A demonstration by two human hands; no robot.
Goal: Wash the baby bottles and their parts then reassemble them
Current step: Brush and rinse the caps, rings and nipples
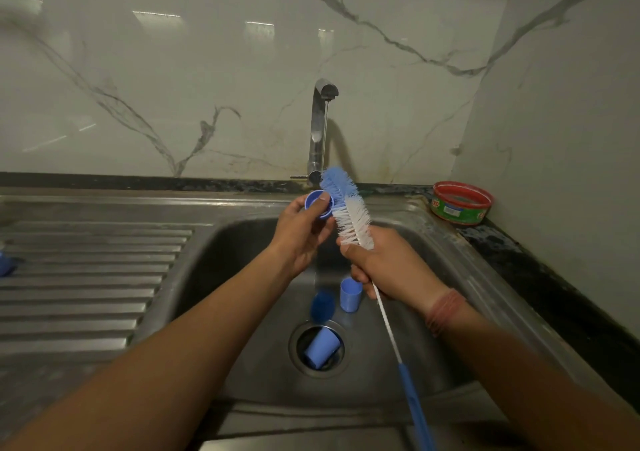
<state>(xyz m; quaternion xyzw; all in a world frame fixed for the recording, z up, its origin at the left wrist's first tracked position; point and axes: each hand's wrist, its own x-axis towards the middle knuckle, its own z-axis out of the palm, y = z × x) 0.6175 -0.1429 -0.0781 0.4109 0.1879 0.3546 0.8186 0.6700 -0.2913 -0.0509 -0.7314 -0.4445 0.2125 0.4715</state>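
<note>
while left hand (300,234) pinches ring (319,204), right hand (388,264) grips brush (346,209); 2 caps (350,294) below.

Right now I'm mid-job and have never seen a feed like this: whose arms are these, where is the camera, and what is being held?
There is no machine here. The single picture comes from a camera worn on a person's head, looking down at their own arms over a steel sink. The left hand holds a small blue bottle ring in its grip. The right hand grips a bottle brush, bristles against the ring. Two blue caps lie in the basin, one over the drain. The tap runs thinly.
</note>
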